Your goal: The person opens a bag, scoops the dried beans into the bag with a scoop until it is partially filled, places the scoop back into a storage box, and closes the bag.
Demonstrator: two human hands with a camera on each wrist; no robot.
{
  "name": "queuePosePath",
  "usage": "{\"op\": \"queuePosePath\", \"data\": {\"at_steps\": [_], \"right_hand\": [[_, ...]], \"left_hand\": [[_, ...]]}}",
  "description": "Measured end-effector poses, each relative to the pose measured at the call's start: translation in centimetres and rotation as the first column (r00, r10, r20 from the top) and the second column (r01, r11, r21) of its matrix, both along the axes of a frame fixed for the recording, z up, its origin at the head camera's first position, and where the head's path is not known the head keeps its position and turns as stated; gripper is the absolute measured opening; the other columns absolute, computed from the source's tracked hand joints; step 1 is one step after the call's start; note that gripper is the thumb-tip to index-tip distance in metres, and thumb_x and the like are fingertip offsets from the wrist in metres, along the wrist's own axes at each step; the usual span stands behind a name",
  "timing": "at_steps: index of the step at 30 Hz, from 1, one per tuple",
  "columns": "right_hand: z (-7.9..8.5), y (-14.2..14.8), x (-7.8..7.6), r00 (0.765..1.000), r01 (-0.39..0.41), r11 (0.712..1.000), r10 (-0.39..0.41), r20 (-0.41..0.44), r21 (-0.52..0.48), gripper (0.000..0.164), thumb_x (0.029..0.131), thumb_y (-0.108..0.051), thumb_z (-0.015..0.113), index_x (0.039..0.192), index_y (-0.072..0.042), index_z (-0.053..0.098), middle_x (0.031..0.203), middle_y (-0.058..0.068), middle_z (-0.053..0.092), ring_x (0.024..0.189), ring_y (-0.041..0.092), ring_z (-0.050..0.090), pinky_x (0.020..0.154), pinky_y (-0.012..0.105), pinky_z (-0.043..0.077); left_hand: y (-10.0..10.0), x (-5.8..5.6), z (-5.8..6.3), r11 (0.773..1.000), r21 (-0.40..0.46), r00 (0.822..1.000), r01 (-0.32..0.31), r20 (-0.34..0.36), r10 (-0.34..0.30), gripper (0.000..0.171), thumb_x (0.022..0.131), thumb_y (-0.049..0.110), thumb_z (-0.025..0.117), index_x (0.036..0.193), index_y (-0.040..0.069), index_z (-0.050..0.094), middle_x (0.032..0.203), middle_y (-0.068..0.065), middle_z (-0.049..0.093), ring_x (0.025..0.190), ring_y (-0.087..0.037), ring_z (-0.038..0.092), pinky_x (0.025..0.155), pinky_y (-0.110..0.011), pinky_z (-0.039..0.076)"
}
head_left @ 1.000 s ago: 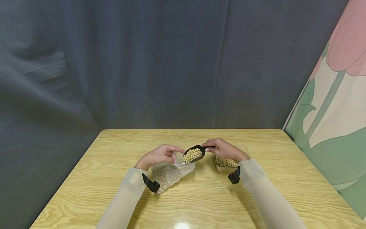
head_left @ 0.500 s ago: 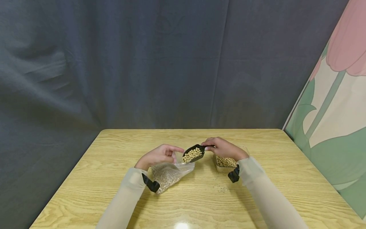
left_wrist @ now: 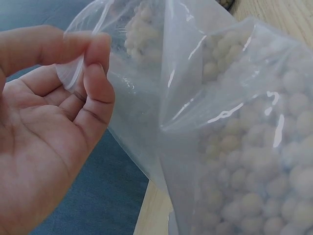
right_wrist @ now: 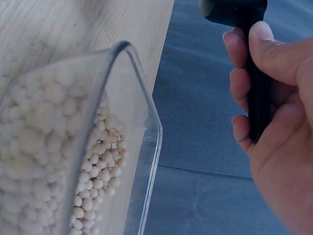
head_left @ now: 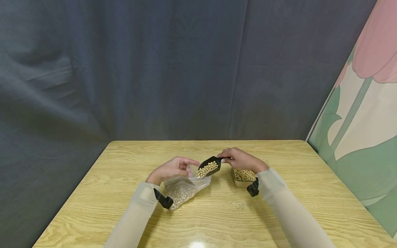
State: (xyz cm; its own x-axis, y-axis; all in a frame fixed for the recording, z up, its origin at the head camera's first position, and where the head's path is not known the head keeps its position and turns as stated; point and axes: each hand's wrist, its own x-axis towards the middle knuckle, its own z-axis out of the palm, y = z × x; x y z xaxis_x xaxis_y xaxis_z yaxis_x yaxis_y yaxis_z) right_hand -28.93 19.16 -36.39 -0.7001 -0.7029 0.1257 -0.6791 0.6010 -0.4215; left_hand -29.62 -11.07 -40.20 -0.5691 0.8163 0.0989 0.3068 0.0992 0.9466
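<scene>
My left hand (head_left: 172,169) pinches the mouth edge of a clear plastic bag (head_left: 183,193), thumb against fingers in the left wrist view; its index finger points toward the scoop. Pale round beans (left_wrist: 249,196), like soybeans, fill the bag's lower part. My right hand (head_left: 243,161) grips the handle of a black scoop (head_left: 216,169), fingers curled round it in the right wrist view. The scoop tilts down to the left, its lip over the bag's opening, with beans (head_left: 207,169) gathered toward that lip. Through the plastic, beans (left_wrist: 144,32) show near the bag's mouth.
Under my right forearm stands a clear rectangular container (head_left: 243,184) holding more of these beans (right_wrist: 100,171). A faint clear patch (head_left: 240,205) lies on the wooden table (head_left: 124,220) in front of it. Behind the table hangs a dark curtain (head_left: 173,86).
The scoop has shifted slightly left and tipped further, and its beans have slid toward the lip. My right hand has moved a little left and up; the left hand holds still.
</scene>
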Motion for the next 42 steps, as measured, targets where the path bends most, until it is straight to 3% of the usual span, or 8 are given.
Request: {"op": "queuePosePath", "data": {"at_steps": [12,19,32,42], "right_hand": [[0.4,-0.2,-0.4,0.999,-0.037,0.999,0.037,-0.035,0.006,0.029,0.095,-0.001,0.053,0.121,0.002,0.065,0.112,0.013,0.068,0.104,0.031,0.063,0.087,0.04,0.052],[0.9,-0.5,-0.2,0.997,-0.043,0.998,0.046,-0.062,0.036,0.028,0.095,-0.001,0.054,0.12,0.001,0.066,0.109,0.011,0.068,0.1,0.024,0.064,0.084,0.036,0.053],[1.5,-1.0,0.0,0.978,-0.037,0.995,0.056,-0.199,0.094,0.025,0.094,-0.003,0.057,0.116,-0.001,0.069,0.103,0.009,0.068,0.093,0.022,0.064,0.082,0.037,0.053],[1.7,-0.8,0.1,0.986,-0.018,0.998,0.028,-0.162,0.066,0.027,0.094,-0.003,0.057,0.119,-0.001,0.067,0.108,0.011,0.068,0.098,0.023,0.065,0.083,0.036,0.053]], "left_hand": [[0.0,-0.1,0.0,1.0,0.013,1.0,0.003,0.008,-0.003,0.052,0.087,-0.009,0.052,0.137,-0.018,0.038,0.074,0.008,0.064,0.073,-0.007,0.062,0.074,-0.027,0.053],[0.0,-0.1,0.0,1.0,0.027,1.0,0.009,0.016,-0.009,0.052,0.088,-0.01,0.052,0.136,-0.02,0.037,0.075,0.007,0.064,0.073,-0.008,0.063,0.074,-0.028,0.053],[-0.2,0.0,0.0,1.0,0.014,1.0,0.004,0.018,-0.004,0.052,0.089,-0.008,0.051,0.138,-0.018,0.036,0.076,0.008,0.065,0.074,-0.01,0.064,0.077,-0.032,0.055],[-0.4,-0.1,0.5,0.999,0.034,0.999,-0.005,0.042,0.004,0.051,0.088,-0.009,0.052,0.137,-0.017,0.039,0.075,0.007,0.066,0.073,-0.006,0.063,0.076,-0.022,0.053]]}}
